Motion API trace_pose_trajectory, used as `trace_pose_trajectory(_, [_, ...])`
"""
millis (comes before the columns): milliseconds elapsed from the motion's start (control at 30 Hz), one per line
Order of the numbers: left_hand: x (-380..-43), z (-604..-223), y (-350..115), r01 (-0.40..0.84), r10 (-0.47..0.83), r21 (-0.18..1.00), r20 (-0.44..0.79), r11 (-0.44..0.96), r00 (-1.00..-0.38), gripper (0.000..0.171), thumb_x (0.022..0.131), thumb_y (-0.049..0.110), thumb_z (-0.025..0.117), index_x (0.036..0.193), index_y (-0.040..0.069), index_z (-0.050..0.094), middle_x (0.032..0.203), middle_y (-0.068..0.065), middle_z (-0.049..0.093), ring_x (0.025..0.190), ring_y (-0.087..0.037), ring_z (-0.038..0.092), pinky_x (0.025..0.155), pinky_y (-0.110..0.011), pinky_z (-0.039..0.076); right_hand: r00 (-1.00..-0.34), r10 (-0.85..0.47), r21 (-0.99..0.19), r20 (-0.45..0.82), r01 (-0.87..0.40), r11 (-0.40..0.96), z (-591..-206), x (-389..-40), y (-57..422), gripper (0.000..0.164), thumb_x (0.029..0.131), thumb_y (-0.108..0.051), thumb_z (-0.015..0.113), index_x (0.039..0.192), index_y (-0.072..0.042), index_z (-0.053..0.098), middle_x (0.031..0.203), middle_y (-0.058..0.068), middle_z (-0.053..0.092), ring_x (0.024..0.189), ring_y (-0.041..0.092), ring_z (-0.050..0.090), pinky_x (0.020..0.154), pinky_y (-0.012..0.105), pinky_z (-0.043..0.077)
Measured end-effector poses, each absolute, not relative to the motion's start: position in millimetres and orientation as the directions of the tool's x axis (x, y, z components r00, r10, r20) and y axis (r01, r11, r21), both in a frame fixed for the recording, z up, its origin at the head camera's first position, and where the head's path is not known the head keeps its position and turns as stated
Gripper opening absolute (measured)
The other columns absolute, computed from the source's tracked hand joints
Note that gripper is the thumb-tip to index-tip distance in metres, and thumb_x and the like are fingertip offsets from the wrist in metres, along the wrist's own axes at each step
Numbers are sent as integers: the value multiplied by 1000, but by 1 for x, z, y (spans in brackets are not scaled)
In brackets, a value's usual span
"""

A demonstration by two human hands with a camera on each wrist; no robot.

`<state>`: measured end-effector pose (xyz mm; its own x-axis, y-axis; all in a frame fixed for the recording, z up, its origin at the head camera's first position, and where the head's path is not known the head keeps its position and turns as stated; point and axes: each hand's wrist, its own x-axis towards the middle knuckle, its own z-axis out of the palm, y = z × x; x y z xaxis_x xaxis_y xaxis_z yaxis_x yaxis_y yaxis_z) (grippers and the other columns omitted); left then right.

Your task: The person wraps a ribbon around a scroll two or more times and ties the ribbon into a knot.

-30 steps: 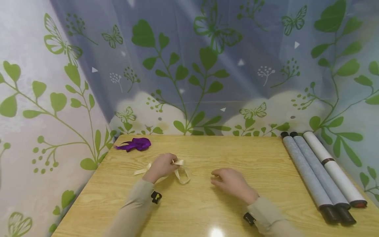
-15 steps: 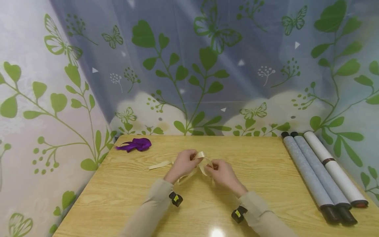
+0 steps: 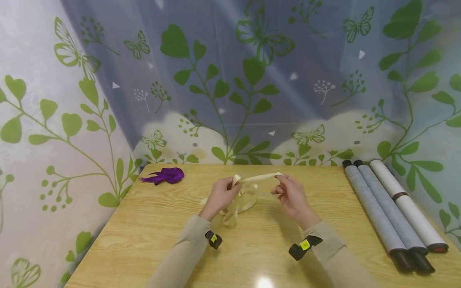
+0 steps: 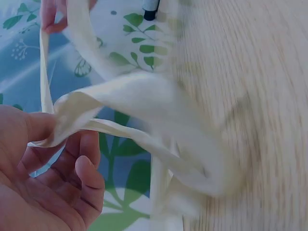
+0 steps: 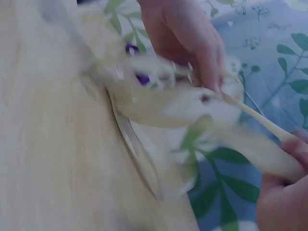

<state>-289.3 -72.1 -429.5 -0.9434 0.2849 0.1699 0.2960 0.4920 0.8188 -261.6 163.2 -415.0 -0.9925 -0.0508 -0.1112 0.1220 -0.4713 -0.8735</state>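
Note:
A cream satin ribbon runs between both hands above the wooden table. My left hand pinches it between thumb and forefinger; the other fingers are loosely curled in the left wrist view. From that pinch, loops of the ribbon hang down toward the tabletop. Farther right, my right hand pinches another stretch of it, which is drawn nearly straight between the hands. In the right wrist view the loops are blurred, and the right hand shows only partly at the edge.
A bunched purple ribbon lies at the table's back left. Along the right side lie two grey rolls with black ends and a white roll with a dark band. A leaf-patterned curtain rises behind the wooden table.
My left hand has carried the cream ribbon right to the table's middle. My right hand came in, took hold of it, then drew back right, pulling a stretch taut.

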Motion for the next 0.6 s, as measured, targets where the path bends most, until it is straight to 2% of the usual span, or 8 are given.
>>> trace_pose_trajectory(100, [-290,-429,-79,266,273,824,142,500,-951,31,101,31,56,82,6,58,64,-3,52,48,-12,39,46,-25,36,-993,-29,-903,-114,116,-414,-410,-266,181,21,103,-19,50,82,-17,56,51,-10,28,44,3,27,44,16,28])
trace_pose_trajectory(133, [-291,-428,-82,256,263,826,135,503,-955,29,101,29,55,83,7,60,68,-5,56,51,-11,43,48,-25,38,-993,-19,-918,-116,114,-379,-409,-268,187,25,102,-19,51,78,-18,54,51,-11,27,42,3,24,43,17,23])
trace_pose_trajectory(233, [-294,-428,-92,222,236,845,117,486,-965,25,102,24,53,87,7,64,85,-14,67,63,-13,54,54,-26,42,-996,25,-973,-89,82,-215,-406,-273,210,29,102,-22,52,73,-19,50,49,-11,26,42,5,21,44,22,20])
trace_pose_trajectory(333, [-298,-426,-105,171,187,877,95,449,-978,29,103,22,49,85,6,64,89,-16,69,70,-17,57,59,-28,44,-993,100,-998,-57,60,28,-401,-275,234,30,101,-29,53,74,-18,46,51,-11,28,47,9,24,53,28,25])
trace_pose_trajectory(433, [-303,-425,-120,103,136,919,54,381,-989,39,105,27,43,77,5,56,75,-11,62,64,-21,56,60,-33,48,-979,203,-973,-21,67,221,-395,-271,257,29,99,-35,52,78,-16,48,60,-10,32,63,13,32,67,34,31])
trace_pose_trajectory(500, [-305,-423,-131,53,98,945,22,324,-995,44,106,33,39,72,7,49,64,-6,53,58,-22,52,60,-35,48,-960,279,-954,-5,88,286,-391,-269,270,31,99,-38,51,78,-15,49,61,-8,33,65,15,33,69,36,33])
trace_pose_trajectory(567, [-307,-422,-143,13,51,959,-1,285,-999,48,106,38,36,69,9,43,60,-1,46,55,-20,54,59,-34,48,-938,346,-953,2,103,284,-388,-265,281,31,99,-41,49,84,-16,57,79,-1,52,81,20,46,78,39,37])
trace_pose_trajectory(600, [-308,-422,-149,-2,26,963,-10,271,-1000,49,106,40,35,68,9,42,59,-1,44,55,-21,55,58,-34,48,-922,388,-947,6,120,298,-388,-264,286,30,98,-43,49,86,-19,60,72,-1,53,73,21,46,71,38,39])
